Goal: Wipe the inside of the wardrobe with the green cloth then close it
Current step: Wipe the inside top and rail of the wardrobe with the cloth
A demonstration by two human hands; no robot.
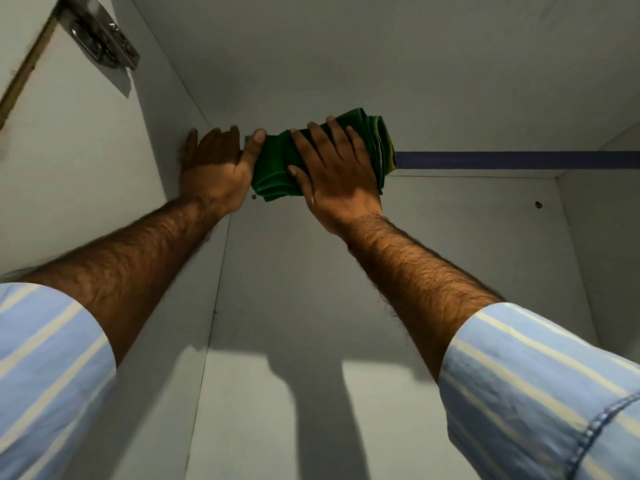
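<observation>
I look up into the white wardrobe point(346, 81). The folded green cloth point(273, 168) is pressed against the back wall just under the top panel, near the upper left corner. My right hand point(332, 171) lies flat over the cloth with fingers spread, holding it to the wall. To its left, my left hand point(216, 168) rests on the left side wall at the corner, its thumb touching the cloth's left edge. Most of the cloth's middle is hidden under my right hand.
A blue strip point(502, 160) runs along the back wall to the right of the cloth. A metal door hinge point(104, 39) sits on the left side wall near the front. The right side wall point(602, 237) closes the space. Small holes point(538, 204) dot the back wall.
</observation>
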